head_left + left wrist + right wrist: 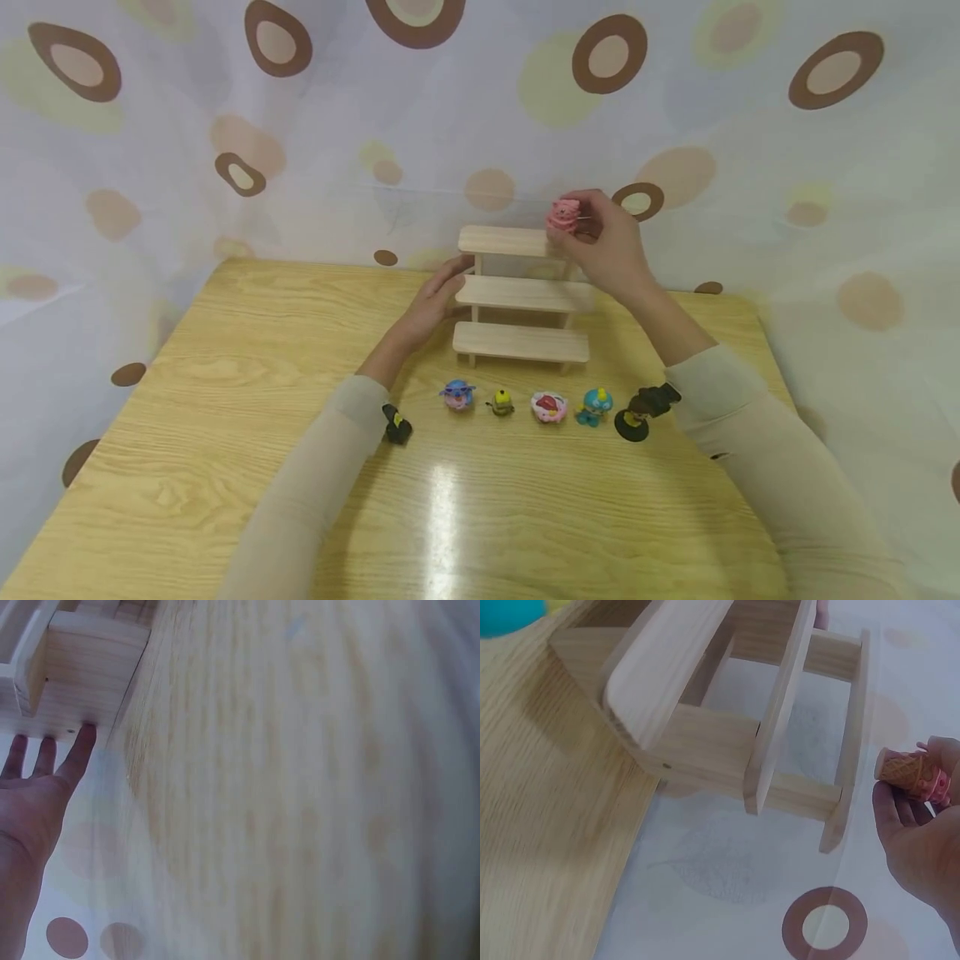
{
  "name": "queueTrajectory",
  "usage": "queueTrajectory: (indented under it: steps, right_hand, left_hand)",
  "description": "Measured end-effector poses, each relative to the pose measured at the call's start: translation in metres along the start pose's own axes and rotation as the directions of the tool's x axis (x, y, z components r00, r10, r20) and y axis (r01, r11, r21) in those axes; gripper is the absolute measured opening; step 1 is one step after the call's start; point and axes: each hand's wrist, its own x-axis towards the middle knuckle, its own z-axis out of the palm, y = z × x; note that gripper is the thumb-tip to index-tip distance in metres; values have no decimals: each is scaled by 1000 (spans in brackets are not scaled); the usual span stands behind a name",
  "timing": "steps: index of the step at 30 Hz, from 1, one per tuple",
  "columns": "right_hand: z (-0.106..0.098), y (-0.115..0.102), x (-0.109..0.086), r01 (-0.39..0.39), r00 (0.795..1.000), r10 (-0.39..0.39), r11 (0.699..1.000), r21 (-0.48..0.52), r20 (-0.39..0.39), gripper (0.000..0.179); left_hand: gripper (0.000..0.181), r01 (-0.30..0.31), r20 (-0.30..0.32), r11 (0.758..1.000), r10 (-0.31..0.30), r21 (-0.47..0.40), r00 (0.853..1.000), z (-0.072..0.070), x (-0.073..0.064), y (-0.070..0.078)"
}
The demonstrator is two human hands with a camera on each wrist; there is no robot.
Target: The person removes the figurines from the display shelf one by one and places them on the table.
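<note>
A pink figurine (562, 216) is pinched between thumb and fingers of my right hand (611, 246), just above the right end of the top step of a wooden three-step display shelf (521, 340). In the right wrist view, the figurine's tan, waffle-textured cone base (904, 771) shows, apart from the shelf. My left hand (432, 307) is at the shelf's left side. Seen from the left wrist, that hand (34, 806) reaches out with straight fingers, their tips touching the wooden side panel.
In front of the shelf stand a blue-and-pink figurine (458, 395), a small yellow-topped one (501, 402), a white-and-pink one (549, 407), a teal one (596, 406) and a dark one on a round base (633, 421). Patterned cloth (450, 108) hangs behind the table (225, 400).
</note>
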Motion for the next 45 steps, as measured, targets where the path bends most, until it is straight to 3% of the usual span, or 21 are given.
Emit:
queueTrajectory:
  steps: [6, 22, 31, 38, 45]
  right_hand:
    - [-13, 1, -17, -8, 1000, 8, 1000, -15, 6, 43]
    - [-71, -5, -94, 19, 999, -22, 997, -69, -37, 45]
    - [-87, 14, -134, 3, 1000, -2, 999, 51, -28, 45]
    - [-103, 36, -164, -72, 997, 73, 978, 195, 1, 46]
    - [-117, 57, -193, -153, 988, 145, 959, 238, 53, 45]
  left_hand:
    - [54, 2, -10, 1000, -2, -14, 1000, -2, -2, -2]
    - [53, 6, -5, 1000, -6, -30, 1000, 0, -2, -2]
    - [53, 7, -20, 999, -8, -42, 1000, -5, -4, -1]
    - [53, -1, -12, 998, 0, -56, 1000, -4, -3, -4]
    - [53, -6, -7, 998, 6, -55, 1000, -6, -3, -4]
